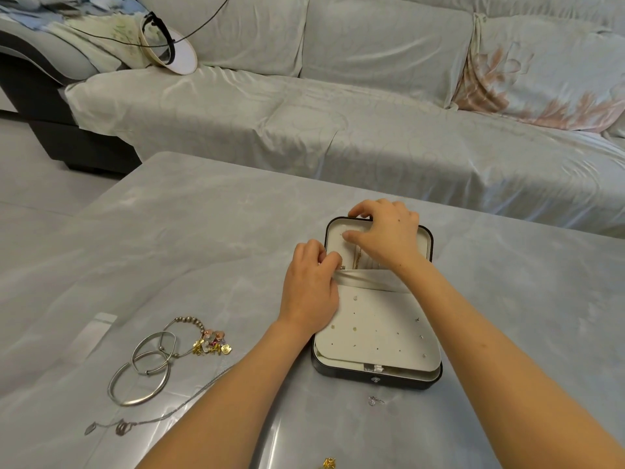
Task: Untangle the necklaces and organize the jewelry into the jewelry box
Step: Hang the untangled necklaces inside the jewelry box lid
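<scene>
At the left front of the bench (203,231) lies a clear plastic sleeve (95,333), flat. Just right of it, two silver bangles (140,377) overlap, and a bead bracelet (189,328) with a cluster of gold and pink charms touches them. Nearer the front edge a silver necklace (121,426) with its pendant lies stretched out; its chain runs under the left forearm.

Left hand (311,286): rests at the left side of the jewelry box (375,379), fingers (333,258) curled tight at the left end of the cream pocket (368,276). Whether they pinch the pocket or a small piece cannot be told.

The jewelry box stands open towards the right of the bench, lid laid back towards the far edge, black outside and cream inside. A gold chain (356,258) hangs in the lid above the pocket. Small studs sit in the punched panel below.

Right hand (385,231): fingers hooked over the far rim of the lid, thumb pressed on the lining, gripping the lid.

One small silver earring (375,401) lies just before the box's front wall. A gold charm (329,463) lies at the front edge.

A covered sofa (372,113) stands beyond the far edge.
</scene>
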### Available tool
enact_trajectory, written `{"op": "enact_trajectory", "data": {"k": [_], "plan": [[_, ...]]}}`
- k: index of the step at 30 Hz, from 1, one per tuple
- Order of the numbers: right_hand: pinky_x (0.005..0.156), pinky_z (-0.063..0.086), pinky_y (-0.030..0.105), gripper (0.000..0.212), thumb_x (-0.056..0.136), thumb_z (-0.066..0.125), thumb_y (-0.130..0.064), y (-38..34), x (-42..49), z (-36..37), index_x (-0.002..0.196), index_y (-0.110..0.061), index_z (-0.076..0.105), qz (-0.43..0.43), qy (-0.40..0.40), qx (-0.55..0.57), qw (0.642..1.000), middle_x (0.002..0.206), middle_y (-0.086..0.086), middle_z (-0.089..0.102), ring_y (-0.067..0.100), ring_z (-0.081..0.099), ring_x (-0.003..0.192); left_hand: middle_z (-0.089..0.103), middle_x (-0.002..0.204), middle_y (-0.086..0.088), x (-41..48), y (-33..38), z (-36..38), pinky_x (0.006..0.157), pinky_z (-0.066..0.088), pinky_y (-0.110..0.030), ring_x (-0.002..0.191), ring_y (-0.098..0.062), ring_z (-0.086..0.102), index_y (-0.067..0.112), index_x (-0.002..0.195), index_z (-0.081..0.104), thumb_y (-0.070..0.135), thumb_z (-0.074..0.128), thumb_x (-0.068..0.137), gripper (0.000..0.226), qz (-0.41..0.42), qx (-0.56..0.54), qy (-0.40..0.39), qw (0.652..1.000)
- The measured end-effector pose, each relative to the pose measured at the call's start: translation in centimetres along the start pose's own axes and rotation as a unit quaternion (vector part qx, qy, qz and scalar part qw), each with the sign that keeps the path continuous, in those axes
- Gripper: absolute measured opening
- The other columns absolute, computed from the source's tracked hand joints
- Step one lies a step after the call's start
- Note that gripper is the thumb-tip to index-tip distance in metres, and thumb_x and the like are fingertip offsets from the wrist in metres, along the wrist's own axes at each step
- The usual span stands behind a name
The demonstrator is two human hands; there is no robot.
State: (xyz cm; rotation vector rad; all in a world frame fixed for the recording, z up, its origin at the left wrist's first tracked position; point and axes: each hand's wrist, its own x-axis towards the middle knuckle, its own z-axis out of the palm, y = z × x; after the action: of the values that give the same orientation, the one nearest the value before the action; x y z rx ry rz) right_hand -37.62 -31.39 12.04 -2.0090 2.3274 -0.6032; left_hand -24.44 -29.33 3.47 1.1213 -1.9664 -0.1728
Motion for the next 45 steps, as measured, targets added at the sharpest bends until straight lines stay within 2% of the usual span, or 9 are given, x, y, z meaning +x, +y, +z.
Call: {"op": "enact_trajectory", "data": {"k": [4, 9, 13, 19, 25, 31, 36, 39, 45], "plan": [[0.089, 0.025, 0.035, 0.034, 0.077, 0.069, -0.034, 0.3, -0.3, 1.0, 0.108, -0.026, 0.061, -0.064, 0.062, -0.065, 0.994, 0.106, -0.003, 0.062, 0.022, 0.050, 0.105, 0.043, 0.080, -0.004, 0.0, -0.1, 0.0, 0.055, 0.030, -0.027, 0.076, -0.019, 0.036, 0.010, 0.077, 0.057, 0.006, 0.031, 0.071, 0.027, 0.001, 0.006, 0.001, 1.000], [0.067, 0.029, 0.031, 0.008, 0.068, 0.070, -0.024, 0.5, -2.2, 1.4, 0.074, -0.019, 0.068, -0.178, 0.232, -0.023, 0.956, 0.077, -0.001, 0.061, 0.024, 0.054, 0.074, 0.043, 0.078, -0.005, -0.2, 0.0, -0.1, 0.054, 0.036, -0.031, 0.076, -0.019, 0.035, 0.009, 0.077, 0.059, 0.009, 0.030, 0.071, 0.030, -0.007, -0.012, 0.010, 1.000], [0.056, 0.038, 0.027, 0.009, 0.080, 0.066, -0.023, 1.1, -4.7, 2.4, 0.077, -0.017, 0.072, -0.165, 0.094, -0.037, 0.981, 0.073, -0.001, 0.067, 0.024, 0.062, 0.071, 0.043, 0.079, -0.003, -0.4, 0.0, -0.1, 0.056, 0.036, -0.029, 0.078, -0.017, 0.034, 0.010, 0.078, 0.061, 0.012, 0.031, 0.072, 0.030, -0.026, -0.024, 0.010, 0.999], [0.068, 0.046, 0.031, 0.020, 0.091, 0.051, -0.030, 0.6, -4.3, 2.5, 0.096, -0.024, 0.069, -0.131, 0.009, -0.055, 0.990, 0.095, -0.005, 0.069, 0.017, 0.061, 0.089, 0.041, 0.078, -0.002, -0.4, -0.1, -0.1, 0.056, 0.035, -0.028, 0.077, -0.015, 0.033, 0.011, 0.077, 0.062, 0.009, 0.034, 0.071, 0.028, -0.040, -0.025, 0.010, 0.999], [0.055, 0.027, 0.024, 0.016, 0.090, 0.055, -0.033, -1.0, -2.0, 0.7, 0.095, -0.025, 0.068, -0.188, -0.091, -0.188, 0.960, 0.091, -0.002, 0.066, 0.022, 0.061, 0.084, 0.040, 0.078, -0.003, -0.3, -0.1, 0.0, 0.054, 0.037, -0.032, 0.077, -0.018, 0.032, 0.009, 0.077, 0.062, 0.013, 0.030, 0.068, 0.033, -0.033, -0.017, 0.008, 0.999], [0.045, 0.018, 0.023, 0.020, 0.091, 0.046, -0.026, -1.6, -1.5, 0.6, 0.077, -0.016, 0.057, -0.222, -0.128, -0.263, 0.930, 0.061, -0.004, 0.044, 0.022, 0.047, 0.065, 0.037, 0.077, -0.001, -0.2, -0.3, 0.1, 0.055, 0.037, -0.034, 0.076, -0.017, 0.031, 0.010, 0.076, 0.060, 0.005, 0.037, 0.067, 0.025, -0.038, -0.016, 0.002, 0.999], [0.050, 0.030, 0.025, 0.015, 0.089, 0.050, -0.021, -0.4, -1.7, -0.3, 0.094, -0.017, 0.064, -0.157, -0.112, -0.147, 0.970, 0.092, -0.001, 0.065, 0.023, 0.059, 0.085, 0.038, 0.078, 0.000, -0.3, -0.2, 0.1, 0.056, 0.033, -0.029, 0.076, -0.017, 0.033, 0.011, 0.077, 0.061, 0.003, 0.040, 0.069, 0.024, -0.035, -0.017, 0.012, 0.999], [0.074, 0.046, 0.033, 0.012, 0.090, 0.054, -0.020, 0.4, -1.7, -1.7, 0.094, -0.013, 0.062, -0.072, -0.085, 0.028, 0.993, 0.094, 0.001, 0.065, 0.021, 0.058, 0.091, 0.037, 0.078, 0.002, -0.3, -0.1, 0.1, 0.058, 0.029, -0.025, 0.076, -0.015, 0.032, 0.012, 0.077, 0.062, 0.000, 0.047, 0.068, 0.021, -0.034, -0.011, 0.012, 0.999], [0.074, 0.052, 0.031, 0.004, 0.090, 0.052, -0.011, 0.3, -1.7, -3.4, 0.087, -0.011, 0.055, 0.028, -0.137, 0.269, 0.953, 0.087, 0.001, 0.071, 0.010, 0.064, 0.080, 0.038, 0.077, 0.001, -0.3, -0.2, 0.1, 0.056, 0.031, -0.026, 0.075, -0.015, 0.031, 0.011, 0.078, 0.061, -0.004, 0.052, 0.067, 0.020, -0.019, 0.000, 0.010, 1.000]]}}
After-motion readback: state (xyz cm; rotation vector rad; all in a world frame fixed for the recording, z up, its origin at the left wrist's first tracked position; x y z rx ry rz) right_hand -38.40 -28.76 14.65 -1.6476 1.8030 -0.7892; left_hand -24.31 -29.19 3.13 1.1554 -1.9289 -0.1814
